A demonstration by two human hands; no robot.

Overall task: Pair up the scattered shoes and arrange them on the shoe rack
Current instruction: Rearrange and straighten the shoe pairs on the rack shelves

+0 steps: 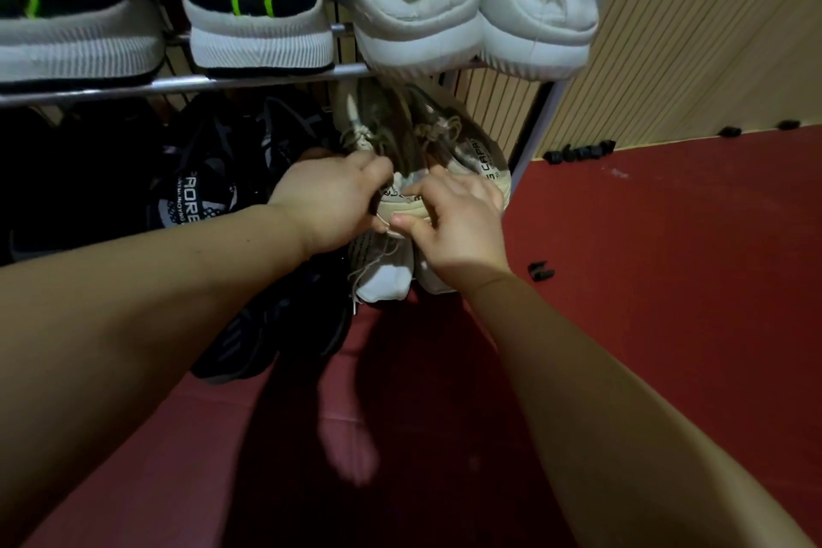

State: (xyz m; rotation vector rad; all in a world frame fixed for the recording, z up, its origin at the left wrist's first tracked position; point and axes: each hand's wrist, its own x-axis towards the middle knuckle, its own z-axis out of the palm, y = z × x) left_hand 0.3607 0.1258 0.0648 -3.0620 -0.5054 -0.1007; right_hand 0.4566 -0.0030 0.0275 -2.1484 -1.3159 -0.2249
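Broadly, the upper half of the frame is filled by the shoe rack (187, 82), whose metal rail runs across from the left edge toward the centre right. On its upper shelf two pairs are already set heels outward: the black and green sneakers (253, 0) at upper left and the white sneakers (445, 0) at upper centre right, touching each other at the heels. Below the rail, at centre left, the black sneakers (200, 187) are seen on the lower level, with one dark shoe reaching down past it onto the red floor (667, 280); whether it is fully seated cannot be told. At the centre of the frame the beige sneakers (445, 156) are held side by side at the right end of the lower level. The left hand (331, 202) is curled round the heel of the left shoe of the pair, and the right hand (458, 227) is curled over the heel of the right one, thumb pinching its rim. The task is judged to be nearly finished: three pairs appear placed, and this last visible pair is being seated. A few small black clips (540, 271) are scattered on the floor at right.
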